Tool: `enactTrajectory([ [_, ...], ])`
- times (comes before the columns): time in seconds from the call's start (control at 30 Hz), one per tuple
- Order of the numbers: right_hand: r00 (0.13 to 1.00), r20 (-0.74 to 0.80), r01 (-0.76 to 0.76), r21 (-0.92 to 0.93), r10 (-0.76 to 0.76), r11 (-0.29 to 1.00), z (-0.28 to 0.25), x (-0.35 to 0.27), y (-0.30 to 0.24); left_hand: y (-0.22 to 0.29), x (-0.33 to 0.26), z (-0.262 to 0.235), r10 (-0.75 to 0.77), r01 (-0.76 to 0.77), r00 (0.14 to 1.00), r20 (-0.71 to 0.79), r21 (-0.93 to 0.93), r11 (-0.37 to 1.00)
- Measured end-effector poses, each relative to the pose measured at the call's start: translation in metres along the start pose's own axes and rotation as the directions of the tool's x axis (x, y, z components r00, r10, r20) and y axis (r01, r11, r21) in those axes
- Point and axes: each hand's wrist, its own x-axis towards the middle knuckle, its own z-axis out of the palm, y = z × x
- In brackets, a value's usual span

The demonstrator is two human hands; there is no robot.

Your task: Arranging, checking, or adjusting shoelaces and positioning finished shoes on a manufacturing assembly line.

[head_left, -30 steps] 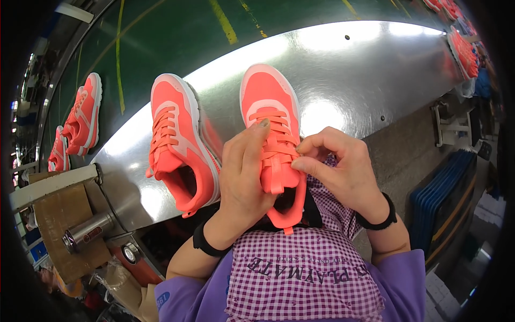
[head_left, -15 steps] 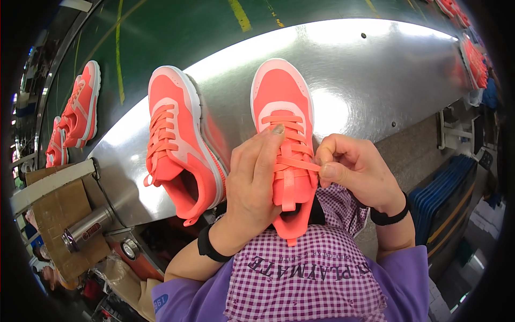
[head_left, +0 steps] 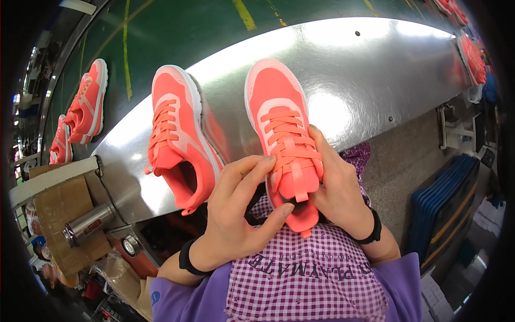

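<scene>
A coral-pink laced sneaker (head_left: 279,123) lies toe away from me, its heel over the edge of a shiny metal table (head_left: 370,70) and against my checked apron. My right hand (head_left: 338,188) grips its right side near the tongue, thumb on the laces. My left hand (head_left: 238,214) cups the heel end from the left, fingers spread, thumb touching the heel. A second matching sneaker (head_left: 177,134) lies on its side to the left, untouched.
Two more coral sneakers (head_left: 88,104) ride a green belt (head_left: 177,32) at far left, others (head_left: 472,51) at top right. A metal cylinder (head_left: 88,222) and cardboard sit lower left. Blue stacked trays (head_left: 445,209) stand at right.
Both hands slid down from the laces toward the heel. The left hand opened and moved off the tongue; the right hand shifted to the shoe's side.
</scene>
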Motion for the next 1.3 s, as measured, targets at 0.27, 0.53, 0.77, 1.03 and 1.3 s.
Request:
enactTrajectory([
  [0.27, 0.998, -0.027, 0.048, -0.097, -0.05, 0.994, 0.009, -0.012, -0.01, -0.015, -0.002, -0.011, -0.283, 0.336, 0.931, 0.228, -0.244, 0.91],
  [0.53, 0.997, -0.011, 0.078, -0.207, -0.082, 0.975, 0.016, -0.013, -0.012, -0.026, 0.011, -0.024, -0.28, 0.515, 0.857, 0.433, -0.743, 0.427],
  [0.77, 0.999, -0.035, -0.029, -0.123, 0.025, 0.992, 0.02, -0.006, -0.02, -0.013, -0.001, -0.02, 0.357, -0.338, 0.933, -0.045, 0.225, 0.914],
  [1.03, 0.999, 0.002, -0.041, -0.2, 0.042, 0.979, 0.03, -0.016, -0.027, -0.023, -0.011, -0.004, 0.551, -0.507, 0.834, -0.001, 0.389, 0.769],
  [1.3, 0.993, 0.121, 0.039, -0.211, -0.014, 0.977, 0.016, -0.011, -0.038, -0.052, -0.016, 0.016, 0.528, -0.398, 0.803, -0.278, 0.41, 0.821],
])
